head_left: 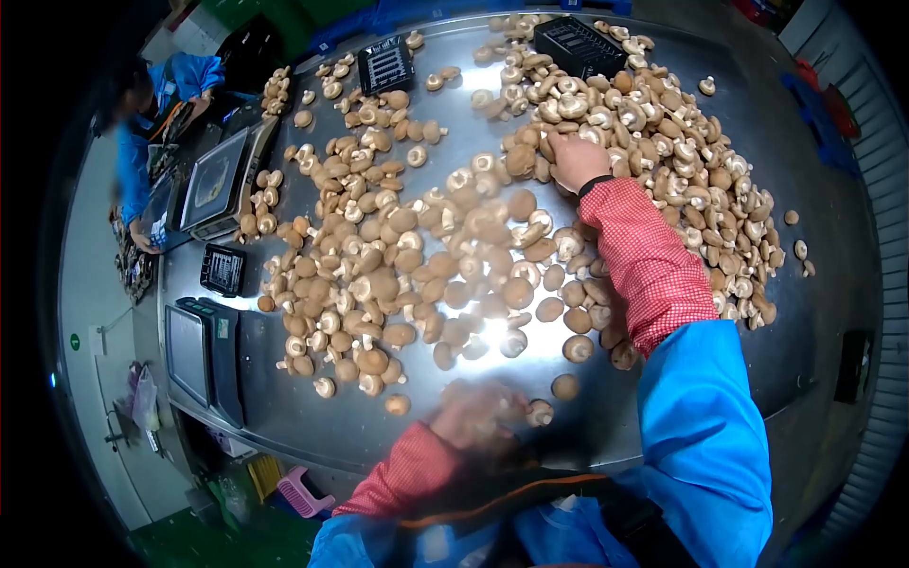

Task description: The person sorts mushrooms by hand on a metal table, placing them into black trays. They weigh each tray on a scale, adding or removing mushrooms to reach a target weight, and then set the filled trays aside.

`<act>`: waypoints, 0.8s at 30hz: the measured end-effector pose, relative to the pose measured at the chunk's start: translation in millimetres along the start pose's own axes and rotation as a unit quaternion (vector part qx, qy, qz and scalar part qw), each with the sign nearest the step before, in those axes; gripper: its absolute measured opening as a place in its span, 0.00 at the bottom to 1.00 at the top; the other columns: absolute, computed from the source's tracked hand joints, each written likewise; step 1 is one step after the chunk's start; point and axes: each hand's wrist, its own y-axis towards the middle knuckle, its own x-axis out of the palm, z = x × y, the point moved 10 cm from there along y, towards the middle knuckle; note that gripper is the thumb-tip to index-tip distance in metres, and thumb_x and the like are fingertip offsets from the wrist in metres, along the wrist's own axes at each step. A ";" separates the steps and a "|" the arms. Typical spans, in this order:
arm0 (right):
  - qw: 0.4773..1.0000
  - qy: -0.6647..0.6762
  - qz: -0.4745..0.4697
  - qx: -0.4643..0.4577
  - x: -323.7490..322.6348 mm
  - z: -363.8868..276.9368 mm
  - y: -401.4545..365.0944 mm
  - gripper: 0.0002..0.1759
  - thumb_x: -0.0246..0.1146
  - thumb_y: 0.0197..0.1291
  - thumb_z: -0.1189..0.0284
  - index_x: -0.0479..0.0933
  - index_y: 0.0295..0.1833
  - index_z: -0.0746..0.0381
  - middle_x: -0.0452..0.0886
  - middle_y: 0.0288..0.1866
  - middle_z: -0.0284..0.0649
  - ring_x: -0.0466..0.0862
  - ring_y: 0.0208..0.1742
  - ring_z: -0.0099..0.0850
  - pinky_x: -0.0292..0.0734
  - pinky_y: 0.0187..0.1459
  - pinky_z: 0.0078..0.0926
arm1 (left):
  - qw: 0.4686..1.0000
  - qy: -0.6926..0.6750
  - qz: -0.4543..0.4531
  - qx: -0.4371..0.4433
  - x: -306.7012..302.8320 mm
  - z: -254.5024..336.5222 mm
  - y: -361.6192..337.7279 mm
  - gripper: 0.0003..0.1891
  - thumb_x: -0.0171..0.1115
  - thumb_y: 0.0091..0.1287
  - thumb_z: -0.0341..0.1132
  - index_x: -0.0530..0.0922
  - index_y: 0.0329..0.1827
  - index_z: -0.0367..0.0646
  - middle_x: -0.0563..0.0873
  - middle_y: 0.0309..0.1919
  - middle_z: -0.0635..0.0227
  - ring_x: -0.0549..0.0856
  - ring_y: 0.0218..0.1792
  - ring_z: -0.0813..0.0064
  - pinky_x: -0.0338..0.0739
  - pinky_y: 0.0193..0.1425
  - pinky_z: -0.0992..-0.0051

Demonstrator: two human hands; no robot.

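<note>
Loose shiitake mushrooms with brown caps and pale stems cover much of the metal table (312, 426). My right hand (579, 159) reaches into the near-left side of the large right-hand mushroom heap (682, 142). Its fingers are curled at a mushroom (544, 168), and their tips are partly hidden among the caps. Low at the table's near edge, my left hand (478, 417) is smeared by motion, so its fingers do not show clearly. Right beside it lies a single mushroom (540, 413). A wide spread of mushrooms (360, 256) lies to the left, with some in the middle blurred.
Black plastic baskets stand on the table: one at the back left (385, 64), one at the back right (579, 47), one at the left (222, 269). Two scales (220, 180) (204, 355) line the left edge. A person in blue sleeves (133, 175) is beyond them. A pink stool (301, 494) stands below.
</note>
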 end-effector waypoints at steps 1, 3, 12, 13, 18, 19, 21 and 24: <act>0.999 -0.029 -0.010 -0.015 6.3 -3.3 4.0 0.20 0.61 0.58 0.65 0.76 0.57 0.55 0.84 0.46 0.47 0.86 0.44 0.45 0.81 0.42 0.43 | 1.000 0.010 -0.004 0.006 1.1 4.5 -0.4 0.10 0.64 0.67 0.31 0.78 0.49 0.45 0.83 0.53 0.65 0.80 0.61 0.68 0.82 0.51 0.69; 0.997 0.013 0.066 -0.034 -4.7 -2.7 -4.9 0.15 0.61 0.60 0.64 0.78 0.52 0.53 0.84 0.43 0.46 0.86 0.43 0.46 0.80 0.41 0.45 | 0.999 0.044 -0.006 0.026 3.5 18.5 -1.1 0.11 0.62 0.68 0.36 0.77 0.50 0.44 0.82 0.52 0.64 0.80 0.59 0.67 0.82 0.51 0.65; 0.932 0.280 -0.198 -0.117 -5.6 -50.4 -54.0 0.28 0.66 0.53 0.60 0.78 0.59 0.60 0.83 0.48 0.49 0.82 0.51 0.41 0.76 0.55 0.36 | 0.994 -0.109 -0.024 0.008 1.9 24.8 15.4 0.20 0.56 0.71 0.45 0.74 0.60 0.43 0.81 0.56 0.61 0.82 0.57 0.60 0.81 0.56 0.55; 0.905 0.331 -0.253 -0.084 3.5 -53.5 -54.5 0.29 0.65 0.54 0.60 0.77 0.61 0.60 0.83 0.46 0.49 0.83 0.48 0.39 0.77 0.51 0.35 | 0.988 -0.148 -0.017 -0.037 10.6 27.0 15.6 0.14 0.56 0.71 0.38 0.76 0.55 0.43 0.82 0.54 0.63 0.82 0.57 0.62 0.79 0.59 0.57; 0.893 0.262 -0.328 -0.161 27.7 -97.8 -48.5 0.36 0.65 0.54 0.56 0.72 0.68 0.58 0.82 0.57 0.50 0.83 0.55 0.43 0.79 0.54 0.35 | 0.997 -0.064 0.018 -0.037 33.9 27.6 7.1 0.10 0.55 0.72 0.37 0.77 0.52 0.45 0.83 0.52 0.67 0.82 0.57 0.66 0.76 0.60 0.61; 0.890 0.272 -0.337 -0.143 25.8 -97.2 -51.2 0.36 0.65 0.53 0.56 0.73 0.68 0.58 0.82 0.58 0.51 0.82 0.56 0.43 0.78 0.55 0.36 | 0.995 -0.092 0.008 -0.044 32.3 21.0 6.0 0.11 0.55 0.72 0.39 0.77 0.52 0.45 0.83 0.53 0.67 0.82 0.57 0.67 0.76 0.58 0.62; 0.881 0.285 -0.361 -0.110 19.0 -96.2 -63.3 0.36 0.65 0.52 0.56 0.73 0.68 0.58 0.81 0.59 0.51 0.81 0.59 0.45 0.77 0.58 0.36 | 0.997 -0.065 0.009 -0.034 29.0 15.6 4.0 0.14 0.54 0.72 0.43 0.77 0.53 0.46 0.82 0.53 0.68 0.81 0.57 0.68 0.77 0.55 0.65; 0.922 0.201 -0.264 -0.197 -2.7 -103.7 -75.5 0.36 0.64 0.52 0.55 0.73 0.67 0.58 0.81 0.60 0.50 0.81 0.60 0.46 0.76 0.59 0.39 | 1.000 0.001 0.021 -0.001 21.2 22.4 1.5 0.15 0.55 0.72 0.45 0.78 0.53 0.47 0.83 0.51 0.68 0.81 0.55 0.71 0.76 0.52 0.69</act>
